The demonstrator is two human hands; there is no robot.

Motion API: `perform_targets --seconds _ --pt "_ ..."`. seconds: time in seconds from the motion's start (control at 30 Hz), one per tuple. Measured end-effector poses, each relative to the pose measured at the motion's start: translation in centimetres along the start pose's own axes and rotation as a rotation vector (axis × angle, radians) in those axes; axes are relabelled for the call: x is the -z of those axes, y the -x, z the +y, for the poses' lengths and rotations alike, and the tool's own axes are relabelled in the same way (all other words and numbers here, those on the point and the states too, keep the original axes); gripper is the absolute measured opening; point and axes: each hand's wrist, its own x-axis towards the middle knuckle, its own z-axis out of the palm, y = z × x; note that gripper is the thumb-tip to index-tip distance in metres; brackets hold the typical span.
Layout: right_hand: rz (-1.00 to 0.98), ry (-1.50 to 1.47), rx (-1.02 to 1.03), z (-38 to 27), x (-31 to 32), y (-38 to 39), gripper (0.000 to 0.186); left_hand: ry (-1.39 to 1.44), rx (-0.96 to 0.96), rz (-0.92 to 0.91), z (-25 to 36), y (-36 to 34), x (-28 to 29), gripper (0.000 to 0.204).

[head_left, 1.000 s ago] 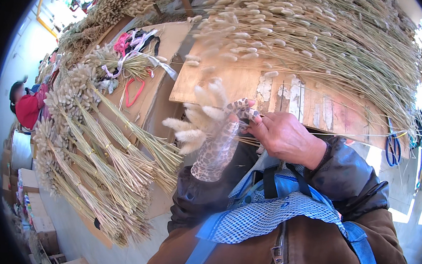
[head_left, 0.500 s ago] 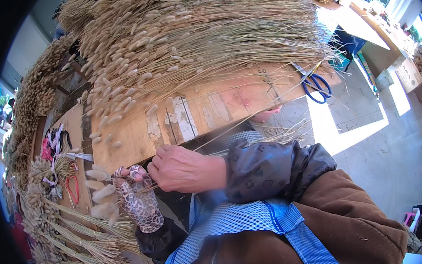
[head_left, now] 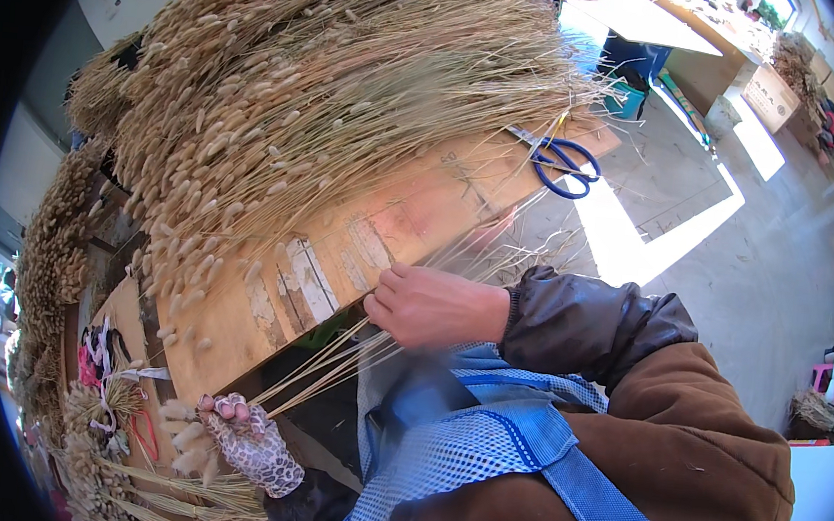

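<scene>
My left hand [head_left: 247,444], in a patterned glove, is closed round a small bunch of dried fluffy-headed grass [head_left: 186,431] at the lower left. Its thin pale stems [head_left: 328,367] run up and to the right to my bare right hand [head_left: 431,306], which pinches them near their ends at the edge of the worn wooden table [head_left: 338,259]. A brown jacket sleeve [head_left: 580,324] covers my right forearm. A blue mesh apron [head_left: 480,450] hangs below both hands.
A big heap of the same dried grass [head_left: 331,104] covers most of the table. Blue-handled scissors [head_left: 566,164] lie at its right end. Tied bundles [head_left: 55,259] and pink ties [head_left: 92,366] lie at the left. Sunlit concrete floor [head_left: 677,234] and boxes [head_left: 774,93] are on the right.
My hands, close together before, have drawn apart: the right one has slid along the stems away from the gloved left one. The view has swung to the right.
</scene>
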Motion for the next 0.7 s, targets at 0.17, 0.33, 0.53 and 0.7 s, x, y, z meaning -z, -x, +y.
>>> perform_targets --seconds 0.17,0.33,0.53,0.7 --pt "-0.082 0.062 0.084 4.1 0.9 3.4 0.016 0.115 -0.008 0.059 0.8 -0.1 1.5 0.026" --pt "-0.210 0.150 0.054 10.6 3.0 7.9 0.016 0.025 0.058 0.150 1.1 -0.1 2.3 0.027" --pt "-0.343 0.266 -0.070 17.4 6.0 11.8 0.018 -0.176 0.094 0.181 1.0 -0.1 2.8 0.019" --pt "-0.352 0.350 -0.180 21.4 6.8 13.9 0.017 -0.309 0.063 0.350 1.2 -0.5 3.2 0.014"
